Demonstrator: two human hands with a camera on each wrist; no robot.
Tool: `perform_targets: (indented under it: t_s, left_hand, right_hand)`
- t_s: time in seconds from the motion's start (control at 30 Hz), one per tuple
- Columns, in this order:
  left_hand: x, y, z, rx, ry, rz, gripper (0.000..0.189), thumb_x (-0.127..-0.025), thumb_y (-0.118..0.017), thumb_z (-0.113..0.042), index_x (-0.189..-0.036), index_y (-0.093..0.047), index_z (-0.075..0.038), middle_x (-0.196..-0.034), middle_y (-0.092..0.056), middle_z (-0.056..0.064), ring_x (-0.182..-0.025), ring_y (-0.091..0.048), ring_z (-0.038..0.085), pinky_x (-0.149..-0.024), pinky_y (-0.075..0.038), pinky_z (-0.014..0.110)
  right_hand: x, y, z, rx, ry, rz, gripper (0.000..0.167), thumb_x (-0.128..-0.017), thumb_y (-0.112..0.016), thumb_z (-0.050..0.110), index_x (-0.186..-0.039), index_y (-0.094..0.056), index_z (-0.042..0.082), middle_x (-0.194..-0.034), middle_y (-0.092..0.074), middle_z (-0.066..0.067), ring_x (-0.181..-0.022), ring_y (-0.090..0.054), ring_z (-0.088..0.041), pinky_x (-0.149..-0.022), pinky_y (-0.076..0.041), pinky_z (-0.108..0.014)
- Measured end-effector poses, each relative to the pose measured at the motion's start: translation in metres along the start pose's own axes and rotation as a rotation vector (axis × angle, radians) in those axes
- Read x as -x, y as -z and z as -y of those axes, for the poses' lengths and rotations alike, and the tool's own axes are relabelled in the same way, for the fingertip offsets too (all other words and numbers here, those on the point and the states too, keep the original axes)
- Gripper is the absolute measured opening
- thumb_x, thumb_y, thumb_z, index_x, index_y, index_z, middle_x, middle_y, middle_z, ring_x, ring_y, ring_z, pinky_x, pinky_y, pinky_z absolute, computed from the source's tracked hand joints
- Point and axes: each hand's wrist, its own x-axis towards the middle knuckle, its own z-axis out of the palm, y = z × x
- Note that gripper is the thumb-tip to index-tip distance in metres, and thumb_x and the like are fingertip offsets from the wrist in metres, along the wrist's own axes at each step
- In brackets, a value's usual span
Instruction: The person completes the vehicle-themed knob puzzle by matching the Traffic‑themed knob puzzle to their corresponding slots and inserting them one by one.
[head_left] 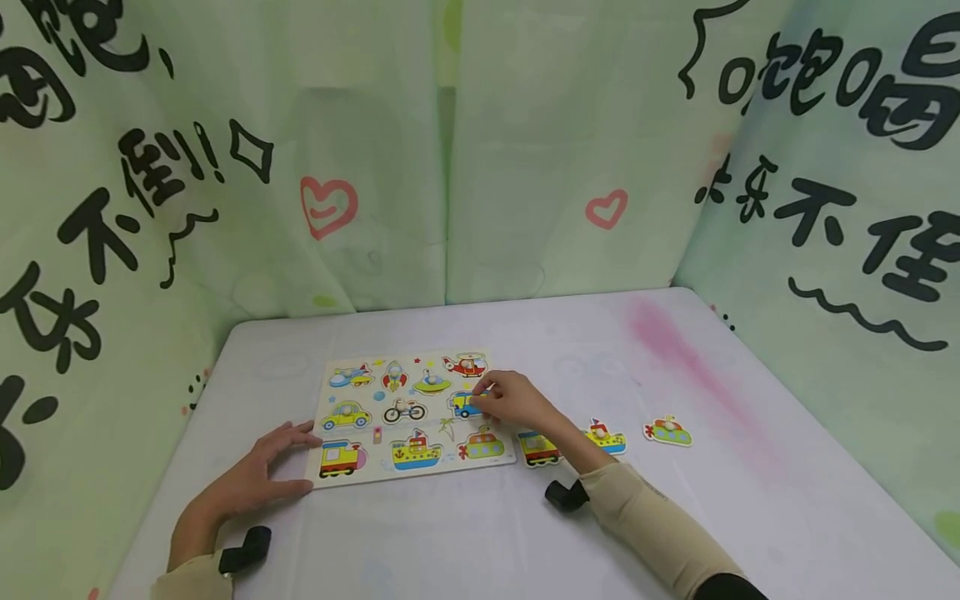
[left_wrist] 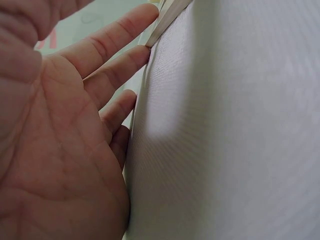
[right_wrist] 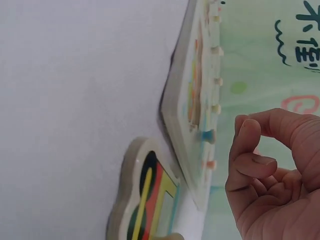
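White cloth [head_left: 420, 542] covers the desk [head_left: 555, 342], and a flat puzzle board [head_left: 375, 478] of bright vehicles lies on it, at about 7 o'clock from the middle of the head view.

At the board's 9 o'clock, the left hand [head_left: 253, 475] has its fingers straight and spread, gripping nothing; fingertips touch the board's edge, the thumb by its lower left corner. At 3 o'clock, the right hand [head_left: 517, 404] hangs over the bus [head_left: 460, 405], covering its right end. Its fingers are curled, thumb and forefinger meeting at the tips, with nothing seen between them in the right wrist view.

Around the board: plane [head_left: 351, 376] at 10 o'clock, rocket [head_left: 393, 377] at 11, saucer [head_left: 431, 382] near 12, helicopter [head_left: 467, 365] between 1 and 2, car [head_left: 346, 415] at 9, bicycle [head_left: 404, 411] at the centre. Small knobs [right_wrist: 217, 50] stand up from it.

Off the board, towards 3 o'clock, lie three loose pieces: a train [head_left: 538, 448] just beside the board, then a boat [head_left: 609, 438], partly behind the right forearm, then, farthest out, a submarine [head_left: 667, 431].

Beige sleeves [head_left: 652, 525] cover both arms. Beyond 12 o'clock hangs a pale green curtain [head_left: 517, 142] with pink hearts [head_left: 329, 207].
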Motion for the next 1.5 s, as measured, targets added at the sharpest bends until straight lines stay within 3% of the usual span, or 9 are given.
perform_targets:
  t_s: [0.67, 1.17, 1.5]
  left_hand:
    - [0.000, -0.002, 0.002, -0.013, 0.015, 0.004, 0.054, -0.081, -0.086, -0.026, -0.129, -0.063, -0.015, -0.160, -0.038, 0.021, -0.148, -0.014, 0.055, -0.111, -0.014, 0.081]
    - [0.000, 0.001, -0.001, -0.005, 0.006, 0.005, 0.054, -0.081, -0.086, -0.025, -0.128, -0.062, -0.013, -0.160, -0.037, 0.022, -0.148, -0.012, 0.056, -0.110, -0.012, 0.082]
    - [-0.001, 0.000, -0.001, 0.001, 0.009, 0.011, 0.053, -0.081, -0.085, -0.025, -0.128, -0.062, -0.014, -0.160, -0.037, 0.022, -0.148, -0.011, 0.057, -0.110, -0.012, 0.082]
  right_hand:
    - [0.027, 0.010, -0.004, -0.028, -0.009, 0.002, 0.019, -0.098, -0.070, 0.023, -0.108, -0.067, 0.007, -0.071, -0.065, -0.010, -0.060, -0.062, -0.025, -0.053, -0.046, -0.027]
    - [0.045, 0.023, -0.011, 0.038, -0.037, -0.015, 0.020, -0.097, -0.070, 0.028, -0.107, -0.068, 0.011, -0.068, -0.060, -0.003, -0.056, -0.051, -0.013, -0.048, -0.040, -0.024]
    - [0.053, 0.027, -0.019, 0.032, -0.051, 0.004, 0.019, -0.097, -0.070, 0.027, -0.105, -0.068, 0.010, -0.064, -0.057, -0.003, -0.051, -0.049, -0.014, -0.048, -0.040, -0.025]
